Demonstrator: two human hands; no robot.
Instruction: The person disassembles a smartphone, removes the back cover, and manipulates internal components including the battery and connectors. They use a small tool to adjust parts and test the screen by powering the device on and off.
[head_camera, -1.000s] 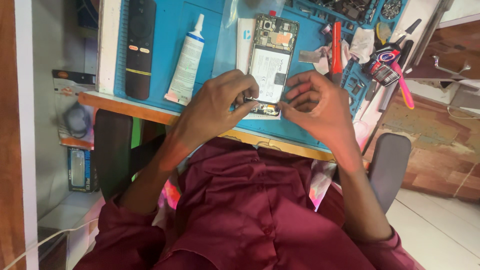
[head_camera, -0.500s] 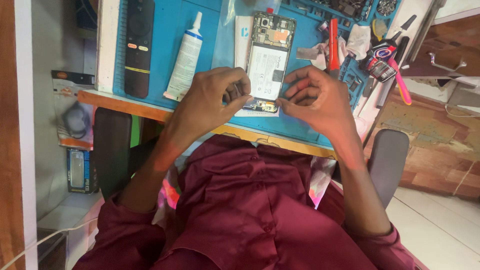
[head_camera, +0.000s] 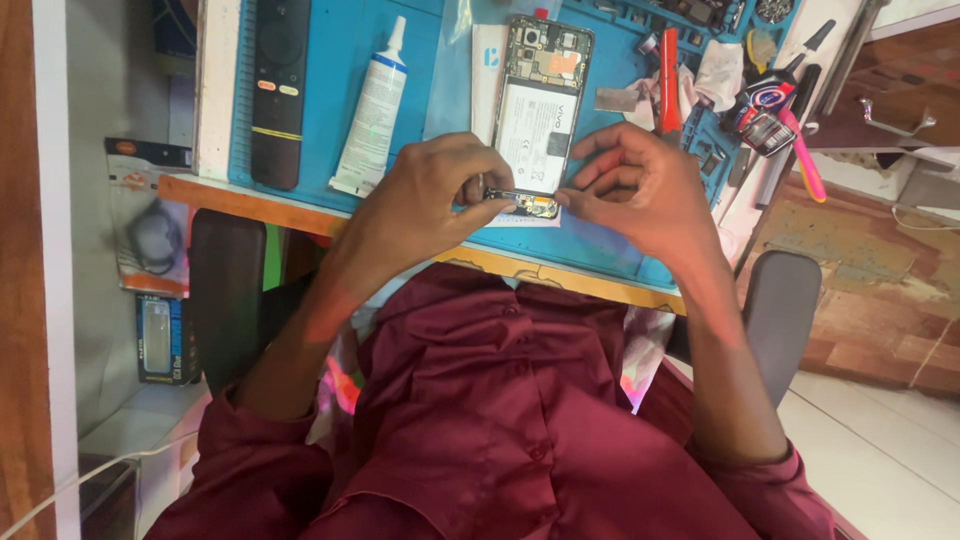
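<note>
While both hands pinch opened phone (head_camera: 538, 110) (battery inside), glue tube (head_camera: 372, 110) beside

Single head-worn view, steeply down and close over the lap and blue work mat (head_camera: 345, 90); no second view

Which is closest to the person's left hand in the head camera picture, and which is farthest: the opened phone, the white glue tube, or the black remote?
From the left hand:
1. The opened phone, touching the fingers, just to the hand's right.
2. The white glue tube, up and to the left on the blue mat.
3. The black remote, farthest left, at the mat's edge.
</note>
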